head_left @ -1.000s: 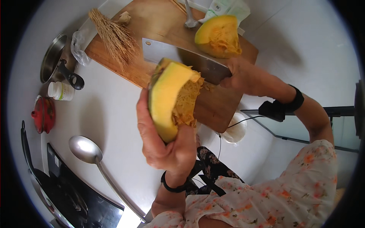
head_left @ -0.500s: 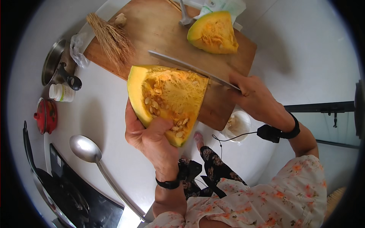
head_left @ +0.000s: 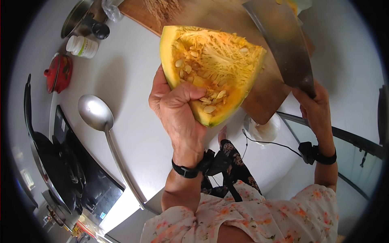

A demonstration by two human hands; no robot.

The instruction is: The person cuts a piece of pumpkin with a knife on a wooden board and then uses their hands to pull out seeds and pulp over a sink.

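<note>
A large wedge of pumpkin (head_left: 227, 60) is gripped in my left hand (head_left: 178, 105), its cut side with seeds and stringy pulp facing up. My left thumb presses into the seed hollow while the fingers go under the rind. My right hand (head_left: 316, 107) is closed round the handle of a broad-bladed kitchen knife (head_left: 283, 44). The blade points away from me, to the right of the pumpkin and apart from it, above the wooden cutting board (head_left: 263, 95). Another piece of pumpkin (head_left: 292, 5) shows partly behind the blade at the top.
Left on the white counter lie a big metal spoon (head_left: 96, 113), a red lidded pot (head_left: 59, 73), a white bottle (head_left: 82, 46) and a metal pan (head_left: 77, 18). A black wok (head_left: 50, 170) sits by the cooktop. Below the board's corner is a white bin (head_left: 263, 128).
The knife has swung off the pumpkin's cut edge and moved right, its blade now broadside. My left hand has carried the wedge up and right in the picture, and the whole view has shifted.
</note>
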